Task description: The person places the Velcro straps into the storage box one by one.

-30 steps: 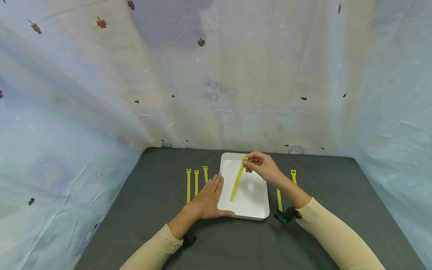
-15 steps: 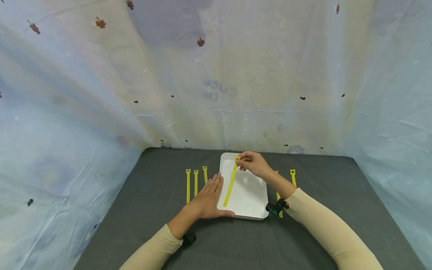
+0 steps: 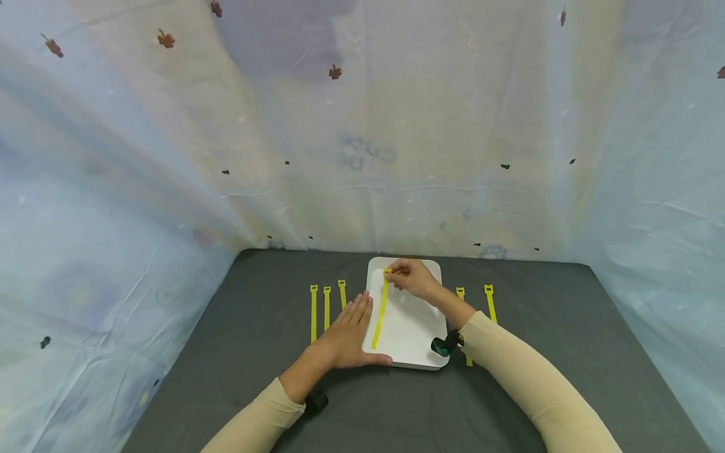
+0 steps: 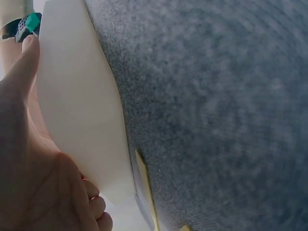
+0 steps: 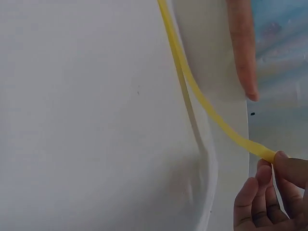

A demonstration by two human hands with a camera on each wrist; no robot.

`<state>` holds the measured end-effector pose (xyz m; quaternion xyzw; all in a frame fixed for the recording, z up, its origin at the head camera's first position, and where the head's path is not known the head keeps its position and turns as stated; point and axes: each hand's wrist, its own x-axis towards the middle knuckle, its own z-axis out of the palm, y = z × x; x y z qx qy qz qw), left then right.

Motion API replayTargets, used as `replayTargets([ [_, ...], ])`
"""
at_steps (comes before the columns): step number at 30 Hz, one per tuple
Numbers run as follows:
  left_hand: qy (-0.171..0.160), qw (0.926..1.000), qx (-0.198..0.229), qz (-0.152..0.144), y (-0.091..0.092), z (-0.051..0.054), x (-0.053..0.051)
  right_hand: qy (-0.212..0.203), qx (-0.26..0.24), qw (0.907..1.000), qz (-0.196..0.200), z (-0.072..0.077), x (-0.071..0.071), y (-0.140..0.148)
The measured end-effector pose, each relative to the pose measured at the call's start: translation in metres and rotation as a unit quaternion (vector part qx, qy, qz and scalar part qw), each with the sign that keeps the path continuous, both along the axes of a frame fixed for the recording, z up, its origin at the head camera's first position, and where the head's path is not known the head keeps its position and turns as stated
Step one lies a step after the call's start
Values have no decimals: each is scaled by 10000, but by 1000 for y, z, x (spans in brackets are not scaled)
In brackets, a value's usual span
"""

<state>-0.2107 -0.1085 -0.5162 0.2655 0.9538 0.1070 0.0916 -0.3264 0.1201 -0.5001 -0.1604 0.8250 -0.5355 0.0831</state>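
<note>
The white tray (image 3: 416, 327) stands mid-table. My right hand (image 3: 416, 278) pinches the top end of a yellow strap (image 3: 381, 314) between thumb and fingers, over the tray's left side. In the right wrist view the strap (image 5: 207, 103) bows up from the tray floor (image 5: 96, 106) to the fingertips of my hand (image 5: 274, 192). My left hand (image 3: 348, 340) lies against the tray's left and near edges with straight fingers and thumb spread. The left wrist view shows this hand (image 4: 43, 183) beside the tray's outer wall (image 4: 82, 96).
Several yellow straps lie on the dark grey cloth: three left of the tray, among them one at the far left (image 3: 314, 311), and two to its right, one (image 3: 490, 302) partly under my right forearm. A patterned curtain (image 3: 396, 126) hangs behind the table.
My right hand has moved left across the tray with the strap, whose lower end now reaches the tray floor near the left edge. The left hand has stayed in place.
</note>
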Motion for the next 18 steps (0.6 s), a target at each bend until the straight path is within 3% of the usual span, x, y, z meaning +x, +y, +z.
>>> replayTargets([
  [10,35,10000,37,-14,1,-1,0,11,137,9996,-263,-13,-15,-13],
  [18,47,10000,51,-13,0,-2,1,-15,229,9994,-255,-22,-19,-19],
])
